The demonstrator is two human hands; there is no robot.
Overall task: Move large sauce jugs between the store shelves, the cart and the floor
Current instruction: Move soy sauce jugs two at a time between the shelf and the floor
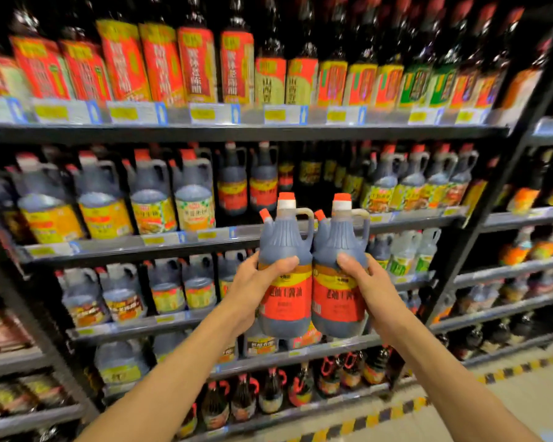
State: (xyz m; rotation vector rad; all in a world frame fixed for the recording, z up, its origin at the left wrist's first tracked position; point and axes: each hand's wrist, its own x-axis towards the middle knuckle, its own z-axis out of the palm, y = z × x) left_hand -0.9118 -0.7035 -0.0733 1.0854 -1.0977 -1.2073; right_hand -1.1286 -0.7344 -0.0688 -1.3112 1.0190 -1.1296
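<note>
Two large dark sauce jugs with red-and-yellow labels, red caps and side handles are held upright side by side in front of the shelves. My left hand [253, 288] grips the left jug [284, 250] from its left side, thumb across the front. My right hand [369, 282] grips the right jug [338, 250] from its right side, thumb on the front. The jugs touch each other. Their bases hang in the air level with the lower shelves.
Black store shelves [237, 134] filled with bottles and jugs span the view. Behind the jugs, the second shelf [217, 234] shows a dark gap around the middle. A black upright post [492, 193] stands on the right. Pale floor [508, 406] with yellow-black striped tape lies at lower right.
</note>
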